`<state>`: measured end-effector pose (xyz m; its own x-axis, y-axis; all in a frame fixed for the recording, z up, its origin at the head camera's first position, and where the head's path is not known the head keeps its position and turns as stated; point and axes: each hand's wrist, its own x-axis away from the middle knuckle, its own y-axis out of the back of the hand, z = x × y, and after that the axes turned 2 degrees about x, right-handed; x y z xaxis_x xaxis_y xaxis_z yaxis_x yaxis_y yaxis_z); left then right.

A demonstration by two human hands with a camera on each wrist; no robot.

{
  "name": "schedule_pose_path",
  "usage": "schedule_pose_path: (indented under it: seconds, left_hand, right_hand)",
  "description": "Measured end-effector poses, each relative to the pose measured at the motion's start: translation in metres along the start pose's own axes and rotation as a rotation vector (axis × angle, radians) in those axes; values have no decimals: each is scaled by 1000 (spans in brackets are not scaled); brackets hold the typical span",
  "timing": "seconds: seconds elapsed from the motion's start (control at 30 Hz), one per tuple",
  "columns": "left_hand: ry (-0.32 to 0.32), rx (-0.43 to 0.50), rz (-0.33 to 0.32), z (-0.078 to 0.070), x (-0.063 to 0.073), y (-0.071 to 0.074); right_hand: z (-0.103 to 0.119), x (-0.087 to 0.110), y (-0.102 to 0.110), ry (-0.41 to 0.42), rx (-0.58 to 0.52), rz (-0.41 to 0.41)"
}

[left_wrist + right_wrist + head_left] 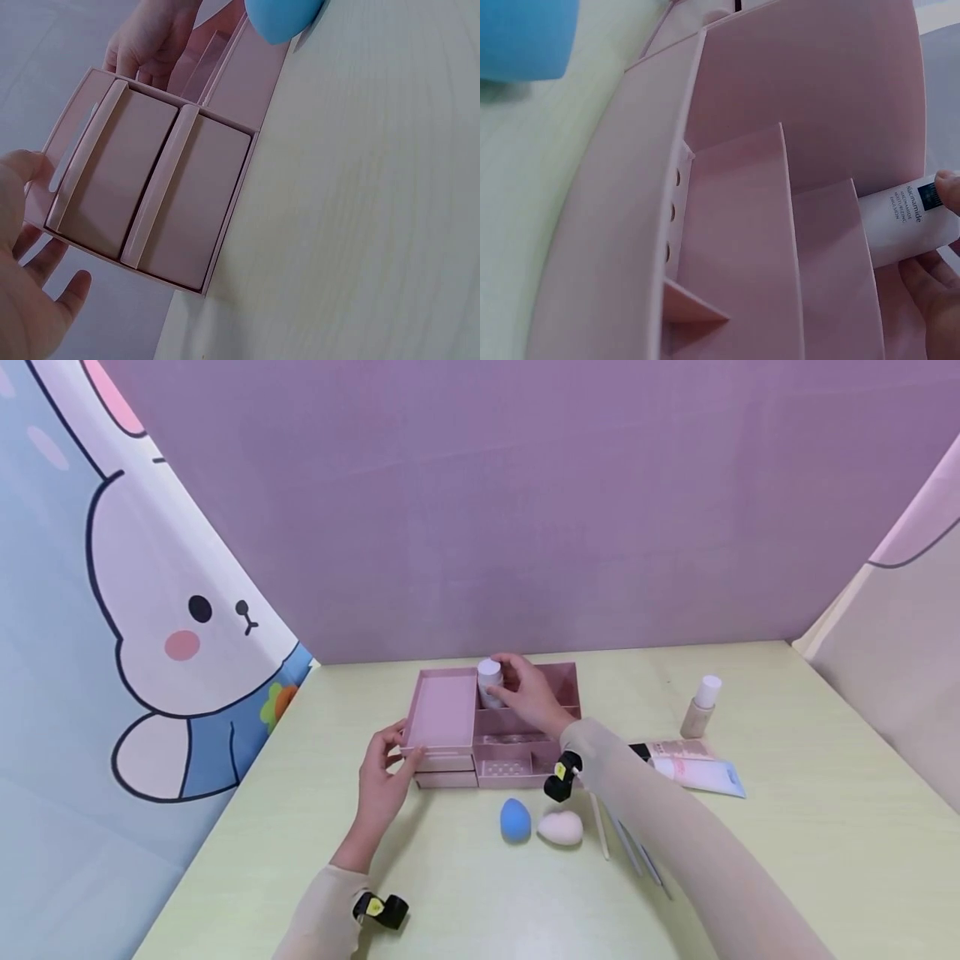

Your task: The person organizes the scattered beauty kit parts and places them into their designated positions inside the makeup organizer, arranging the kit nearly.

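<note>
A pink desktop organizer point(442, 706) stands on the table, with two drawers point(124, 169) at its left front and open compartments on its right. My left hand point(384, 781) grips its left front corner, thumb at the front and fingers along the side. In my right hand point(531, 693) is a white bottle point(490, 672), pinched between thumb and fingers. The bottle point(907, 217) is upright at the back-left compartment, its lower end behind a divider point(829, 232). Its label reads "Niacinamide" in the right wrist view.
In front of the organizer lie a blue makeup sponge point(515, 820) and a pale pink makeup sponge point(561, 828). Several thin sticks point(600, 831) lie partly under the right forearm. To the right are squeeze tubes point(697, 774) and a white-capped bottle point(700, 710). A purple cloth point(555, 527) hangs behind.
</note>
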<state>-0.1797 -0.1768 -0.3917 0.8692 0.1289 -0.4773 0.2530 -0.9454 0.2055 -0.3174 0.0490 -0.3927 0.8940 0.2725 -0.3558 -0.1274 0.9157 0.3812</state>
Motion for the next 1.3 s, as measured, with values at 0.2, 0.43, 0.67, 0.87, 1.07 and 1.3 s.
schedule_pose_path:
  seconds: [0.2,0.43,0.67,0.87,1.07,1.3]
  left_hand:
    - [-3,-1,2,1,0,1]
    - [-12,5,3,0,-2,3]
    - [-16,7,0,0,-2,5]
    - [-13,1,-2,1,-1,6]
    - [-13,2,-1,2,-1,7]
    - [-20,0,1,3,0,7]
  right_hand:
    - [1,-1,-2,-11,18,20]
    - [3,-4,-3,-11,41,26]
    - [6,-3,-3,-15,65,41]
    - [7,-2,-4,-11,70,65]
    - [11,2,0,-13,52,62]
    - [23,8,10,-3,83,46]
